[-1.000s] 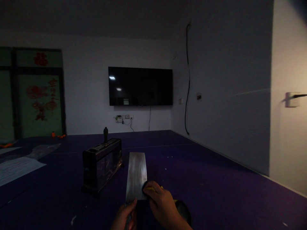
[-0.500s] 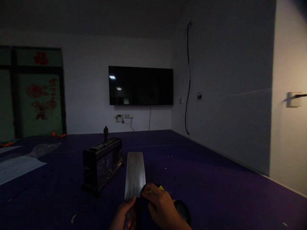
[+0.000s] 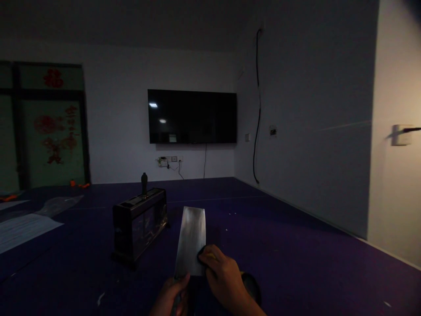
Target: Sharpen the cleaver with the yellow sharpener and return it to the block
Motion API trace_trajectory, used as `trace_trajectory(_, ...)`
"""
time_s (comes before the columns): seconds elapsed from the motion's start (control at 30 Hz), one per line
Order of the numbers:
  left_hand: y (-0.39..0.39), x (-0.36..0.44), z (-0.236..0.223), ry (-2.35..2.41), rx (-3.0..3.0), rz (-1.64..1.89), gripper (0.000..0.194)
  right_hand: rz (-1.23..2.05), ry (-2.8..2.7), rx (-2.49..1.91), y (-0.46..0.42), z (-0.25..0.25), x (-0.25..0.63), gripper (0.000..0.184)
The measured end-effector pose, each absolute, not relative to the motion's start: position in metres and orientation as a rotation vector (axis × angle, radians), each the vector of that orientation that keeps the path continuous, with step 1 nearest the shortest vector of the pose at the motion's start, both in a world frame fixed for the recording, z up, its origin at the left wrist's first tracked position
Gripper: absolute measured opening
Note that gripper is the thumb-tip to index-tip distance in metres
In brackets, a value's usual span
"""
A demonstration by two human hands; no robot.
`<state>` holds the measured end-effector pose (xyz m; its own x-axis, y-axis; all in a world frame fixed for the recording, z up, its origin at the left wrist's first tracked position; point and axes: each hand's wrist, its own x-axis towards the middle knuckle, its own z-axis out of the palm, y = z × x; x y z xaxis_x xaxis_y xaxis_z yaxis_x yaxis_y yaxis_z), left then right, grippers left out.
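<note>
A broad steel cleaver blade (image 3: 191,239) points away from me, held flat and low over the purple floor. My left hand (image 3: 171,298) is closed round its handle at the bottom of the view. My right hand (image 3: 223,281) presses a dark and yellow scrubbing pad (image 3: 206,254) against the near right part of the blade, fingers curled over the pad. A dark wooden knife block (image 3: 138,224) stands just left of the blade, with one black handle (image 3: 144,183) sticking up from it.
The room is dim. A purple mat (image 3: 279,245) covers the floor. A black television (image 3: 192,116) hangs on the far wall. Pale sheets (image 3: 23,226) lie at the left. A white wall (image 3: 312,131) runs along the right. A dark round object (image 3: 251,285) lies behind my right hand.
The cleaver blade has tilted slightly to the right and risen a little. My right hand with the pad has slid back and forth on the blade's near end.
</note>
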<state>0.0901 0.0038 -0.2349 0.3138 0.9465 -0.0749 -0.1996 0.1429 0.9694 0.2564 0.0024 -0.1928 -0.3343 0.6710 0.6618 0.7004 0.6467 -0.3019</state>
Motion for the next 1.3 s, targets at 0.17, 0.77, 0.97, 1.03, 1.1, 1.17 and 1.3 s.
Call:
trace_trajectory(0.17, 0.006, 0.089, -0.240, 0.878, 1.133, 0.987, 0.064, -0.072, -2.021, -1.053, 0.003, -0.191, 0.257, 0.045)
trace_trajectory(0.77, 0.012, 0.083, -0.247, 0.854, 1.176, 0.943, 0.062, -0.213, -1.959, -1.120, 0.014, -0.189, 0.263, 0.050)
trace_trajectory(0.97, 0.010, 0.082, -0.247, 0.933, 1.180, 0.923, 0.066, -0.138, -1.983, -1.080, 0.009, -0.187, 0.261, 0.051)
trace_trajectory(1.03, 0.009, 0.083, -0.246, 0.935, 1.219, 0.922, 0.068, -0.101, -1.994, -1.069, 0.007, -0.186, 0.261, 0.051)
trace_trajectory(1.1, 0.008, 0.083, -0.246, 0.909, 1.248, 0.926, 0.069, -0.066, -2.006, -1.036, 0.006, -0.186, 0.260, 0.049)
trace_trajectory(1.17, 0.009, 0.083, -0.247, 0.881, 1.255, 0.945, 0.069, -0.034, -2.021, -0.978, 0.005, -0.186, 0.260, 0.045)
trace_trajectory(1.3, 0.010, 0.084, -0.247, 0.848, 1.216, 0.965, 0.066, 0.009, -2.031, -0.895, 0.004, -0.187, 0.260, 0.039)
